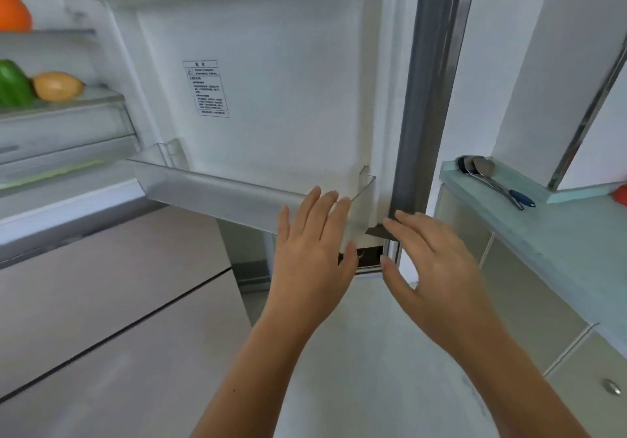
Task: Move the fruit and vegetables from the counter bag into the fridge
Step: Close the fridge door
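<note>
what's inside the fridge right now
An orange sits on the upper shelf; a green pepper and a yellow fruit lie on the shelf below. The drawer under them hides its contents; the rest is out of frame.

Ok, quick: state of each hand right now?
Left hand: open, empty, at the door bin.
Right hand: open, empty, by the fridge door.

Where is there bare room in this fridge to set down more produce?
The door bin looks bare, from its left end to the left hand. The upper shelf is free right of the orange. The lower shelf is crowded: green pepper beside yellow fruit, a narrow strip at right.
</note>
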The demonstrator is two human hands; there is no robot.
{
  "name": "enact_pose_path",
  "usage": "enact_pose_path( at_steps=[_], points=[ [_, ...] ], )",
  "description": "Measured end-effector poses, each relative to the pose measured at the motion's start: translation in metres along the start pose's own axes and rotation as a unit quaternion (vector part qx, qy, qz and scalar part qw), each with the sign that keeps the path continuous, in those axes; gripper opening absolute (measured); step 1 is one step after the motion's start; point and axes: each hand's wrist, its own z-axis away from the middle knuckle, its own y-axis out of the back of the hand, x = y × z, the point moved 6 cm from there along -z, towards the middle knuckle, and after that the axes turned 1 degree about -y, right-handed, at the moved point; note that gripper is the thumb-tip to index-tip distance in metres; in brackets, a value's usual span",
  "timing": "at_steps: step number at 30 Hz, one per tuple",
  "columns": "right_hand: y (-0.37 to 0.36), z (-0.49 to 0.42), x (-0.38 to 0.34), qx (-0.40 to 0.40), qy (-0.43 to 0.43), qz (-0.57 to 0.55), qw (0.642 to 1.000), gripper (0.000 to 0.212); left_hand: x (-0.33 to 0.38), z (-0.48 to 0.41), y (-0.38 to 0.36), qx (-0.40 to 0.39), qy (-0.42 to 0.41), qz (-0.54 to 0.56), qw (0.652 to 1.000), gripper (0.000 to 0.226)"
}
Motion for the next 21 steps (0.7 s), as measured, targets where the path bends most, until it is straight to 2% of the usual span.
enact_pose_path(
  at_steps=[12, 21],
  points=[
    [0.027, 0.031, -0.092, -0.027, 0.124, -0.103, 0.987, 0.046, -0.028, 0.074, 0.089, -0.042, 0.121, -0.085, 0.988, 0.05],
    [0.039, 0.043, -0.171, -0.024, 0.197, -0.149, 0.969, 0.042, -0.067, 0.117, 0.145, -0.077, 0.171, -0.152, 0.97, 0.052]
  ],
)
